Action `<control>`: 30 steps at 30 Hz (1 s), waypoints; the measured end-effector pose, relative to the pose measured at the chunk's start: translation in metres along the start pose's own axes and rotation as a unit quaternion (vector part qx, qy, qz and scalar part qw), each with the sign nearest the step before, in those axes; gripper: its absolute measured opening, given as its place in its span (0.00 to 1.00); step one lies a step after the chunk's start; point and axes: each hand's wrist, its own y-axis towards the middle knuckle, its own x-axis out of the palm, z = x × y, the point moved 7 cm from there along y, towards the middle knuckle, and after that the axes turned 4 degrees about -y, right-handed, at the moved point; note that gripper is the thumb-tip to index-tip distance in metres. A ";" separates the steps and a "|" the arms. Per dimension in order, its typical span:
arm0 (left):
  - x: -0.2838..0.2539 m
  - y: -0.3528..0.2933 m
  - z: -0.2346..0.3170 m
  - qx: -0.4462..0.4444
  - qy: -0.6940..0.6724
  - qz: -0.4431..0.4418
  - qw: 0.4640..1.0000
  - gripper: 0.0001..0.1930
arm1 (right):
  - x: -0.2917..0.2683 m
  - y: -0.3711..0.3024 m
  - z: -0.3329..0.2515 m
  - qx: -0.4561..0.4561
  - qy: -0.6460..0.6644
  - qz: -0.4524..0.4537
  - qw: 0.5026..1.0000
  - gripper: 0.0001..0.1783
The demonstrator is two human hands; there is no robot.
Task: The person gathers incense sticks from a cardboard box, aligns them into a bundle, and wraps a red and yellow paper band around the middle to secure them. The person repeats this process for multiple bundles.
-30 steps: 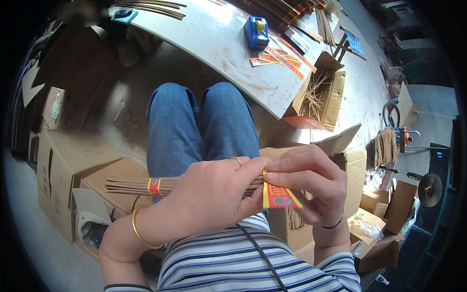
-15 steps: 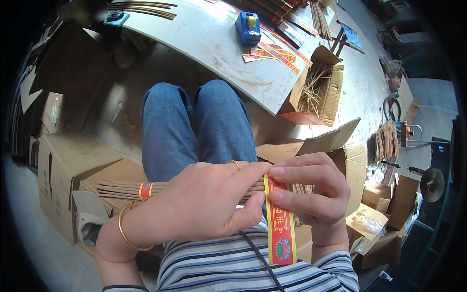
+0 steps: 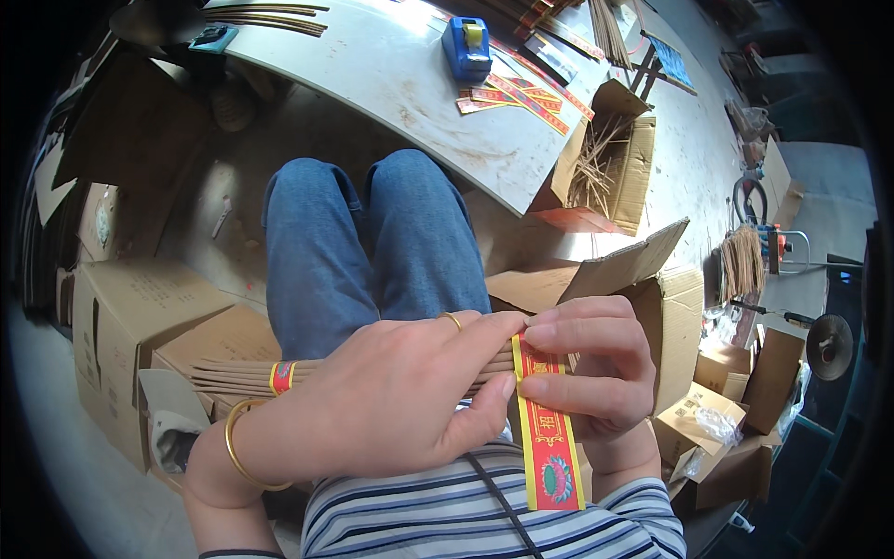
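Note:
A bundle of thin brown incense sticks (image 3: pixel 233 374) lies across my lap, circled near its left end by a red and yellow paper band (image 3: pixel 281 377). My left hand (image 3: pixel 396 391), with a ring and a gold bangle, is closed round the bundle. Against the sticks just right of my left fingertips, my right hand (image 3: pixel 596 373) pinches a red and yellow paper strip (image 3: pixel 551 443) with a lotus picture. Its long end hangs down over my striped shirt. The right end of the bundle is mostly hidden behind my right hand.
On the table (image 3: pixel 372 84) ahead are a blue tape dispenser (image 3: pixel 467 51), several more strips (image 3: pixel 526 98) and loose sticks (image 3: pixel 270 16). A carton of sticks (image 3: pixel 601 172) stands by the table's right corner. Cartons flank me at left (image 3: pixel 140 317) and right (image 3: pixel 680 335).
The strip's hanging end has swung slightly right and tilted. My right fingers have shifted a little left on it, while my left hand keeps its hold on the bundle.

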 end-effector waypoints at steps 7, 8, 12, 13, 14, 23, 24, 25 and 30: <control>0.000 0.001 0.000 -0.048 -0.038 -0.048 0.997 0.22 | -0.002 0.004 0.006 -0.037 0.021 -0.043 0.998 0.12; -0.002 0.002 0.002 -0.050 -0.044 -0.050 0.997 0.21 | -0.003 0.005 0.005 -0.043 0.018 -0.041 0.998 0.12; -0.001 0.004 0.002 -0.054 -0.048 -0.058 0.996 0.20 | -0.005 0.009 0.005 -0.057 0.029 -0.037 0.997 0.12; -0.002 0.005 0.001 -0.040 -0.043 -0.040 0.997 0.19 | -0.005 0.010 0.006 -0.059 0.038 -0.038 0.997 0.12; -0.001 0.004 -0.001 -0.026 -0.038 -0.023 0.999 0.18 | -0.005 0.011 0.006 -0.059 0.037 -0.039 0.997 0.12; -0.008 0.007 -0.012 -0.018 -0.017 0.046 0.999 0.18 | 0.001 0.019 0.015 -0.013 0.028 -0.055 0.998 0.12; -0.012 0.007 -0.014 -0.021 -0.012 0.061 0.998 0.19 | 0.002 0.017 0.018 -0.048 0.034 -0.025 0.998 0.14; -0.018 0.006 -0.014 -0.024 -0.031 0.095 0.995 0.19 | -0.001 0.013 0.022 -0.005 0.091 0.036 0.995 0.15; -0.030 0.006 -0.017 -0.051 -0.062 0.132 0.988 0.28 | 0.014 -0.023 0.035 0.139 0.410 0.189 0.882 0.25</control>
